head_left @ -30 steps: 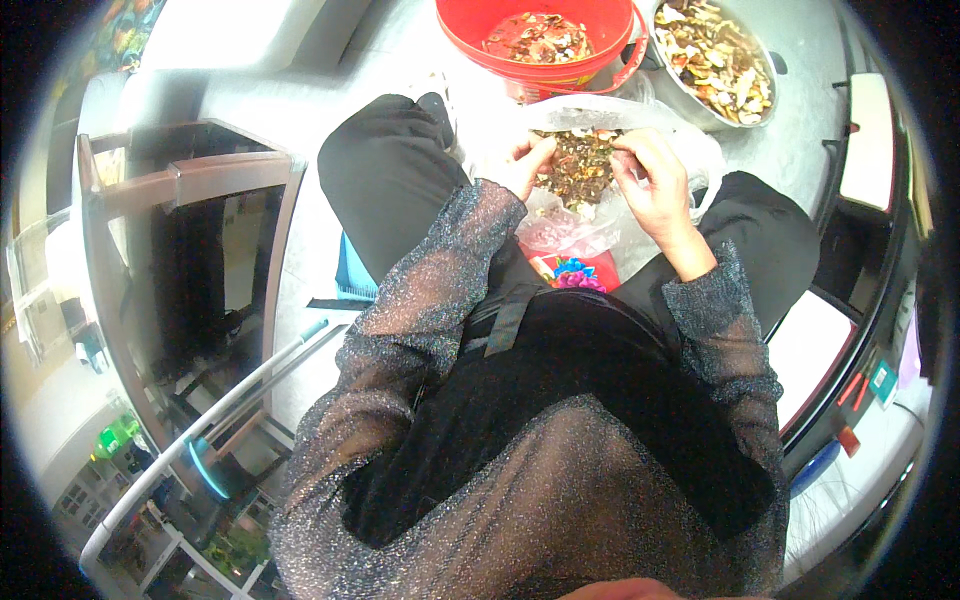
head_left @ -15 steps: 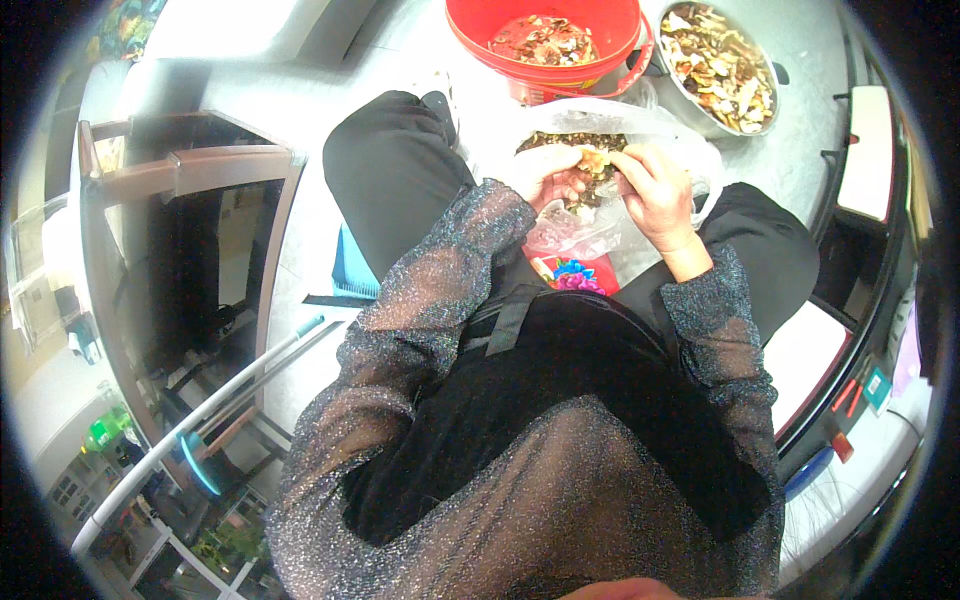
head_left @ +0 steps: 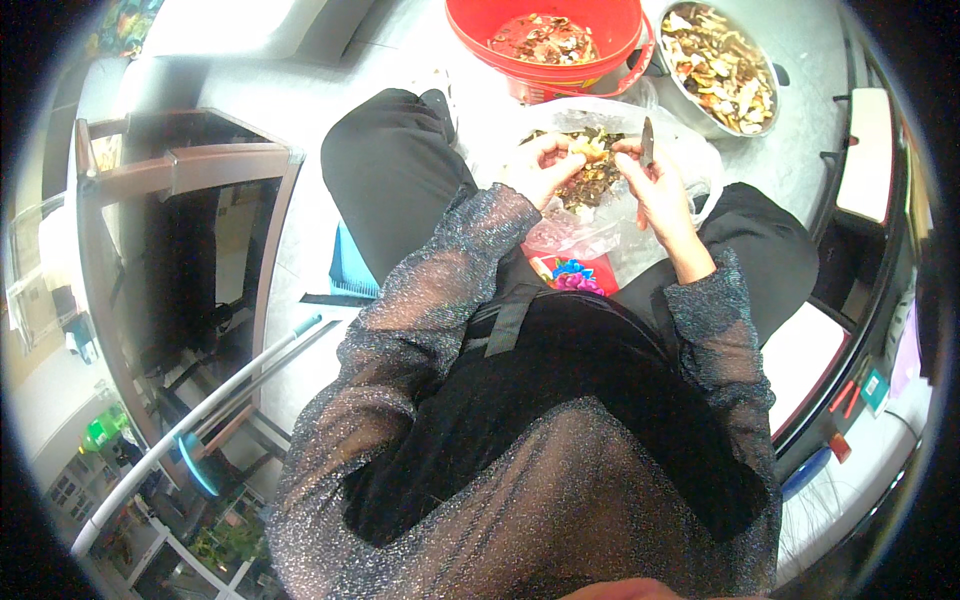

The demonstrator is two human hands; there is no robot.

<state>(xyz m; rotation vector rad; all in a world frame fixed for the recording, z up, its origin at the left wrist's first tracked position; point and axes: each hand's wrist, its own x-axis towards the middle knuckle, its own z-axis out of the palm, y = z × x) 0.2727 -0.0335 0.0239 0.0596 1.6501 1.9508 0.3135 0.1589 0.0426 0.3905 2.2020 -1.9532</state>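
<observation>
My left hand [head_left: 548, 168] pinches a small yellowish mushroom [head_left: 592, 149] between its fingertips. A knife with a short dark blade [head_left: 647, 140] is gripped in my right hand [head_left: 655, 190], its blade pointing up and away from me. Both hands are over an opened clear plastic bag [head_left: 690, 150] between my legs. Brown and dark mushroom bits [head_left: 590, 190] lie inside that bag. The two hands are a little apart, and the blade does not touch the mushroom.
Beyond the bag stands a red bucket [head_left: 480, 50] with cut pieces at its bottom. A metal pot [head_left: 700, 118] full of sliced mushrooms is to its right. A brown wooden stool-like frame [head_left: 220, 165], a blue dustpan [head_left: 352, 265] and a pale pole [head_left: 190, 425] are at my left.
My right hand has drawn back from the mushroom and turned, so the knife blade now shows upright. The left hand has shifted slightly and still holds the mushroom.
</observation>
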